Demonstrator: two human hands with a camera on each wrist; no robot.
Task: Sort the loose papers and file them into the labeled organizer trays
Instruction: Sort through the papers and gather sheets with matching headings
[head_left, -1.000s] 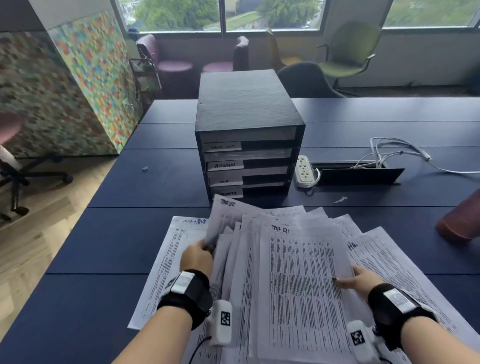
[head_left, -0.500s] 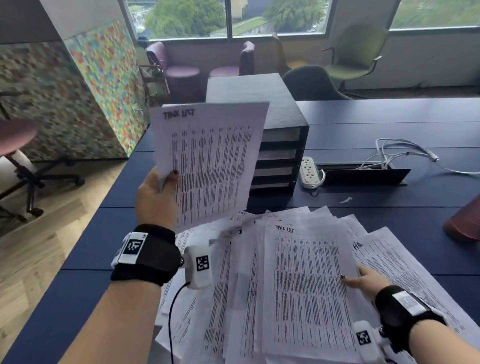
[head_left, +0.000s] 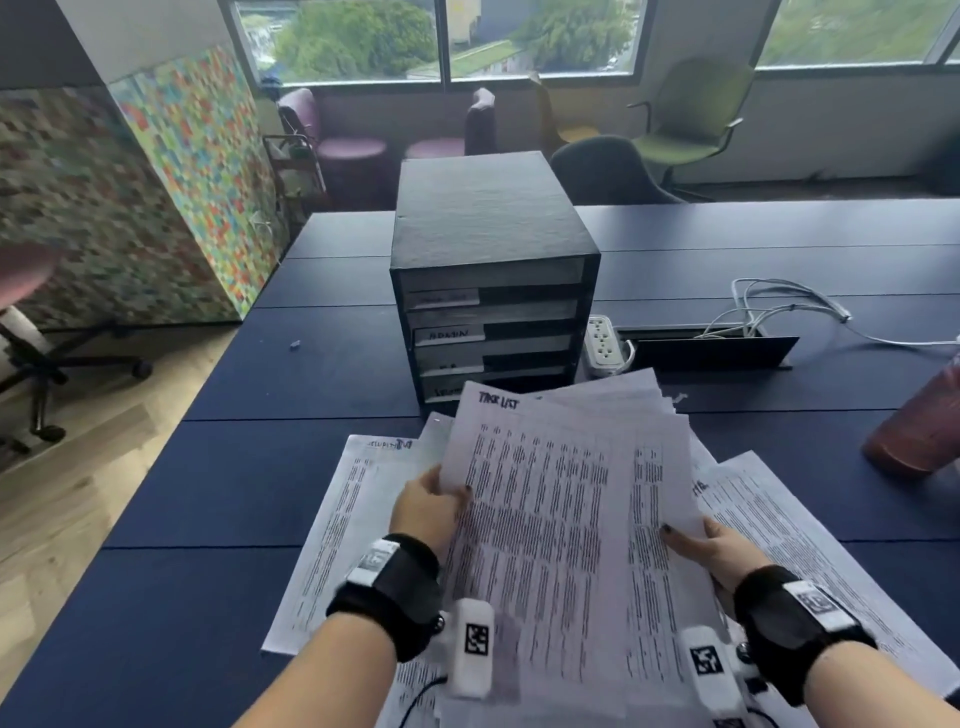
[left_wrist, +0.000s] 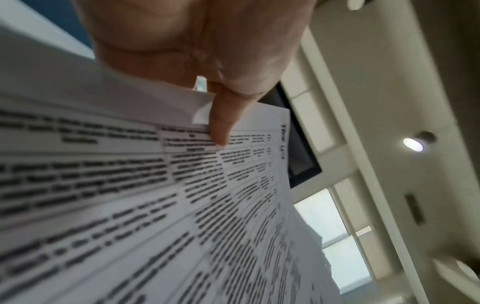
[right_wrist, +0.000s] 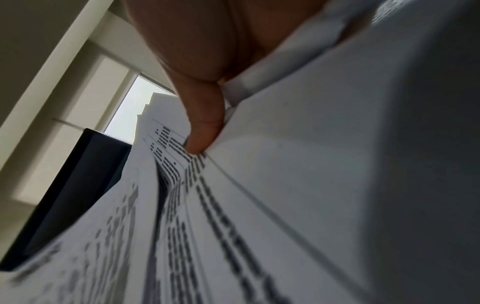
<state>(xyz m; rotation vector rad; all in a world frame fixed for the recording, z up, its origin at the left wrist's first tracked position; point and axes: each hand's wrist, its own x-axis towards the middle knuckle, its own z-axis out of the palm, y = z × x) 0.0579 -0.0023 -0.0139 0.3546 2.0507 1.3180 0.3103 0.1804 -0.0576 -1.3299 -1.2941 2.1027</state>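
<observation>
Head view: a person's two bare hands hold a thick sheaf of printed papers (head_left: 561, 519) over a dark blue table (head_left: 218, 488). The left hand (head_left: 423, 512) pinches the sheaf's left edge, thumb on top of the front sheet. The right hand (head_left: 714, 545) grips the right edge, thumb on top. The front sheet carries a handwritten heading reading "TASK LIST" at its top left. Under and around both hands, more loose sheets (head_left: 332, 535) lie fanned out flat on the table. Just beyond the hands and the raised sheaf stands a black organizer (head_left: 488, 244) with stacked trays; white labels sit on the tray fronts, one reading "ADMIN", the others too blurred to read. Beyond the right hand, beside the organizer, lies a white power strip (head_left: 602, 345), with white cables (head_left: 779, 306) farther off. A reddish bottle (head_left: 919, 426) lies out past the right hand near the frame edge.

Left wrist view: the left hand (left_wrist: 197, 51) fills the top of the frame, its thumb (left_wrist: 223, 123) pressed down on the edge of the printed papers (left_wrist: 130, 205), which show a table of text.

Right wrist view: the right hand (right_wrist: 207, 41) closes on the papers (right_wrist: 311, 185), its thumb (right_wrist: 205, 125) pressing on the top sheet. The dark organizer (right_wrist: 78, 185) shows beyond the fingers.
</observation>
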